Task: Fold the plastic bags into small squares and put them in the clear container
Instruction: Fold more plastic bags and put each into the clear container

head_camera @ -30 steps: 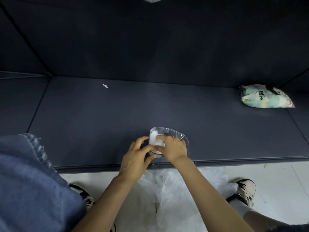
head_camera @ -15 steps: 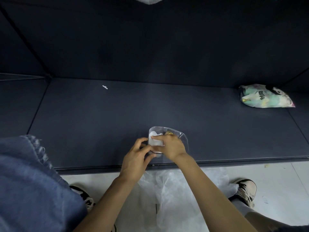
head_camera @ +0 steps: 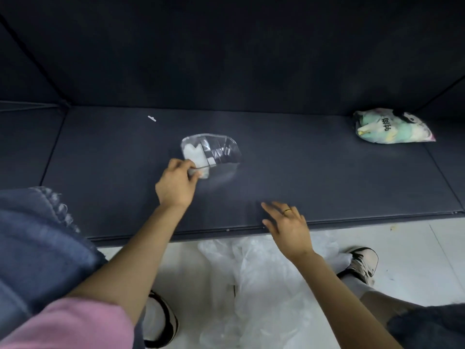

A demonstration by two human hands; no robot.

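Note:
The clear container point(head_camera: 221, 153) stands on the dark mat point(head_camera: 302, 172), left of the middle. White folded plastic bags point(head_camera: 193, 154) fill its left side. My left hand point(head_camera: 176, 185) grips the container's near left rim with curled fingers. My right hand point(head_camera: 289, 222) hovers over the mat's front edge, fingers spread and holding nothing; it wears a gold ring. A heap of loose translucent plastic bags point(head_camera: 264, 285) lies on the white floor below the mat, between my feet.
A packaged plush toy in a clear bag point(head_camera: 392, 127) lies at the mat's far right. A small white scrap point(head_camera: 151, 118) sits at the far left. Dark padded walls rise behind. Denim cloth point(head_camera: 37, 248) covers the near left. Sneakers point(head_camera: 362, 263) stand on the floor.
My left hand has pushed the container away from the front edge toward the mat's middle. My right hand has left the container and drawn back to the front edge, open.

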